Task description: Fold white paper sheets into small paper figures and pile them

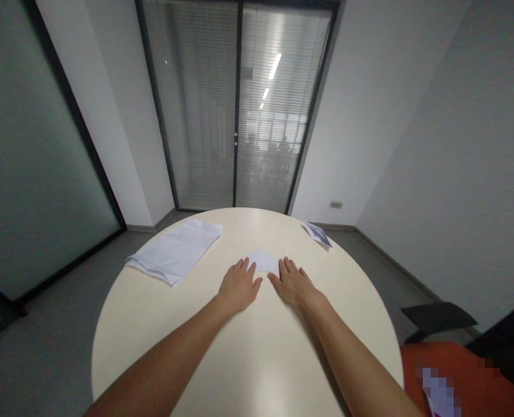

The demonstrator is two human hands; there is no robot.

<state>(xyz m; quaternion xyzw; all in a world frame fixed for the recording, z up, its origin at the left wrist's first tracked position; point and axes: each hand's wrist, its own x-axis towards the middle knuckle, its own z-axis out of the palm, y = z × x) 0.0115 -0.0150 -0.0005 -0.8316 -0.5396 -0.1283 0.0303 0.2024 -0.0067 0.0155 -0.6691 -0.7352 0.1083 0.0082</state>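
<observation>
A small folded white paper (263,260) lies near the middle of a round cream table (205,353). My left hand (238,285) lies flat with fingers stretched out, its fingertips on the paper's left edge. My right hand (292,281) is also flat and open, fingertips touching the paper's right edge. Both forearms reach in from the near rim. Most of the paper's near side is hidden under my fingers.
A creased white sheet (174,250) lies at the table's far left. A small folded paper piece (318,233) sits at the far right rim. An orange seat (461,379) and a dark chair part (437,317) stand to the right. Glass doors with blinds (239,110) are ahead.
</observation>
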